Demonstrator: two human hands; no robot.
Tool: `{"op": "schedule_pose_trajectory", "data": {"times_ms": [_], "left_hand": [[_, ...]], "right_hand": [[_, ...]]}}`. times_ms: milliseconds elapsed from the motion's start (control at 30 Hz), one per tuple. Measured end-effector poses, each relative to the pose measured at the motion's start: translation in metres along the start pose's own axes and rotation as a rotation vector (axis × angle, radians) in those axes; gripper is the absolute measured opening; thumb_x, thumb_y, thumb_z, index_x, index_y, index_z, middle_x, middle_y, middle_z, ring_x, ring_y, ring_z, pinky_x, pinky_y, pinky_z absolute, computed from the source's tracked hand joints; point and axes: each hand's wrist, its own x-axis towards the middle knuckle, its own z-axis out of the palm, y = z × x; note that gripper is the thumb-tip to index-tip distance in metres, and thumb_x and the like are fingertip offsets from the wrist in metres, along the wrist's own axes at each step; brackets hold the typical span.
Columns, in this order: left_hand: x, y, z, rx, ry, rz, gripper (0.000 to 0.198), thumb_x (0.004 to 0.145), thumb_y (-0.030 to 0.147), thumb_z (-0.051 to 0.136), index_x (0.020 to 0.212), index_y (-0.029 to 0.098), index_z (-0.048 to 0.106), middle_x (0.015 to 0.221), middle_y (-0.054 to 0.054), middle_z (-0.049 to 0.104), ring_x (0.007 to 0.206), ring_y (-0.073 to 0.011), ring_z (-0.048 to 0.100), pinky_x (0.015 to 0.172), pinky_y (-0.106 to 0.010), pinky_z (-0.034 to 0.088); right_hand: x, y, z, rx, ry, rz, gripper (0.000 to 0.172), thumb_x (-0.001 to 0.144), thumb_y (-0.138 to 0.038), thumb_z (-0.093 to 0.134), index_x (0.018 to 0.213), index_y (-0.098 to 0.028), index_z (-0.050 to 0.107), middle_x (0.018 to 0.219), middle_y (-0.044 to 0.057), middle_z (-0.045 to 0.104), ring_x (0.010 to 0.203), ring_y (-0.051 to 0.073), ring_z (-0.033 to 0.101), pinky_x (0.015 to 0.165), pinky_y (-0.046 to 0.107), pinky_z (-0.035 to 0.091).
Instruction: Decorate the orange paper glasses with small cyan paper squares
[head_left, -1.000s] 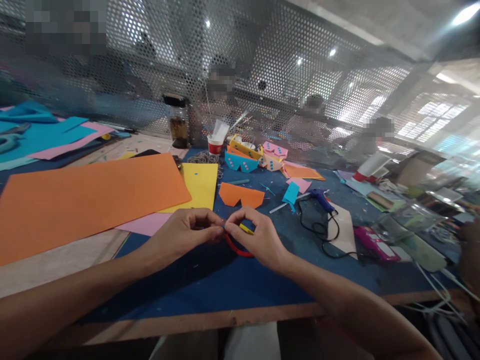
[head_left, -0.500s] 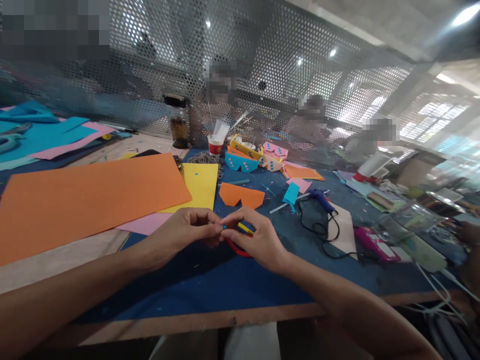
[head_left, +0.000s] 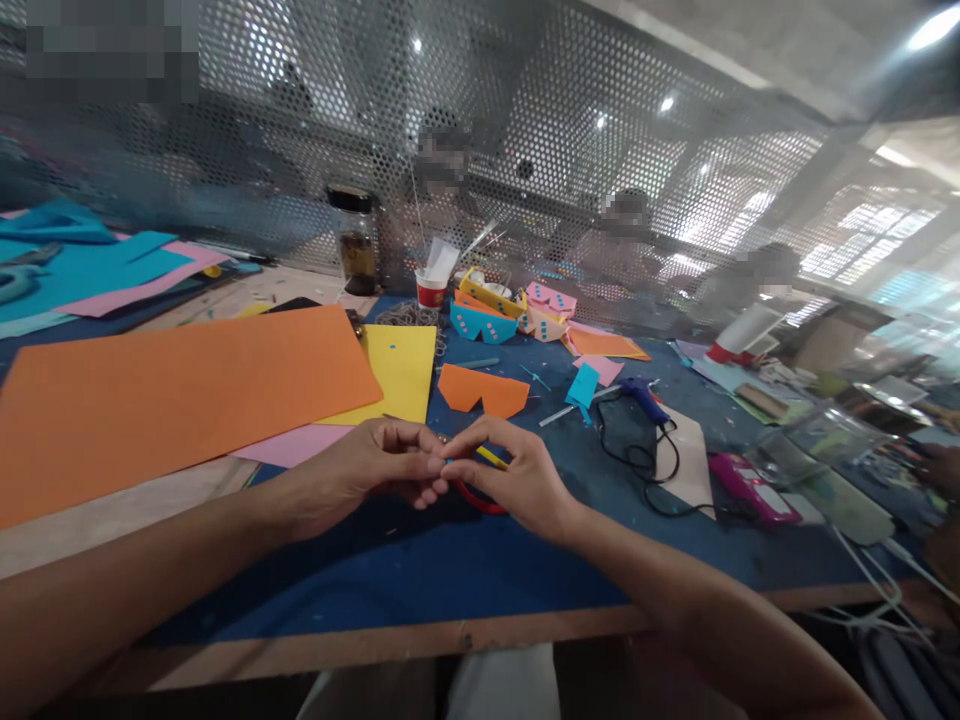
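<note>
My left hand (head_left: 375,465) and my right hand (head_left: 517,475) meet fingertip to fingertip over the blue tabletop. Both are closed in a pinch at a tiny blue piece (head_left: 448,462), mostly covered by the fingers. Under my right hand shows a red loop (head_left: 480,500), perhaps a scissors handle; a yellow strip (head_left: 492,457) appears between its thumb and forefinger. Whether the hand holds these two I cannot tell. Just beyond lies an orange paper glasses shape (head_left: 484,390) with a notch. Orange sheet (head_left: 195,400) and yellow sheet (head_left: 405,370) lie left of my hands.
Paper glasses with small squares (head_left: 484,322) stand at the back beside a paper cup (head_left: 430,290) and a jar (head_left: 355,245). A blue glue gun (head_left: 643,400) with a black cord and a magenta device (head_left: 754,490) lie right. Scissors (head_left: 22,275) rest far left.
My left hand's fingers have shifted slightly, its lower fingers now a little more spread below the pinch. My right hand stays nearly in place. The objects on the table have not moved.
</note>
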Motion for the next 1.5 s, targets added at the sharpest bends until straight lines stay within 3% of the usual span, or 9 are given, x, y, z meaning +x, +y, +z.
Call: {"op": "schedule_pose_trajectory", "data": {"times_ms": [167,433,933,1500], "left_hand": [[0.0024,-0.0016,-0.0004,0.030,0.084,0.062,0.014,0.085,0.033,0.081,0.082,0.020,0.077,0.076,0.000,0.074,0.068,-0.0107,0.065,0.067,-0.019,0.054],[0.0028,-0.0050,0.0015,0.145,0.142,0.118,0.019,0.082,0.038,0.082,0.083,0.020,0.078,0.081,-0.002,0.076,0.071,-0.0133,0.067,0.068,-0.022,0.054],[0.0007,-0.0013,0.0041,0.202,0.152,0.146,0.019,0.084,0.040,0.080,0.086,0.021,0.078,0.080,-0.001,0.076,0.076,-0.0143,0.068,0.071,-0.023,0.055],[-0.0006,0.0017,0.0074,0.200,0.157,0.154,0.020,0.083,0.039,0.080,0.082,0.020,0.075,0.078,-0.001,0.075,0.072,-0.0151,0.067,0.070,-0.024,0.053]], "right_hand": [[0.0005,-0.0031,-0.0011,-0.041,0.022,0.042,0.019,0.086,-0.029,0.079,0.103,-0.020,0.073,0.092,0.000,0.074,0.087,0.014,0.068,0.082,0.026,0.053],[0.0000,-0.0009,0.0001,-0.194,0.044,0.009,0.010,0.089,-0.029,0.073,0.088,-0.020,0.070,0.085,0.000,0.072,0.081,0.014,0.067,0.077,0.026,0.053],[0.0013,-0.0051,-0.0004,-0.106,0.043,0.126,0.009,0.087,-0.027,0.072,0.085,-0.019,0.070,0.083,-0.001,0.071,0.080,0.013,0.065,0.078,0.026,0.052],[0.0007,-0.0047,-0.0021,-0.079,-0.007,0.111,0.013,0.089,-0.032,0.073,0.089,-0.020,0.069,0.087,-0.001,0.072,0.083,0.014,0.066,0.081,0.026,0.052]]}}
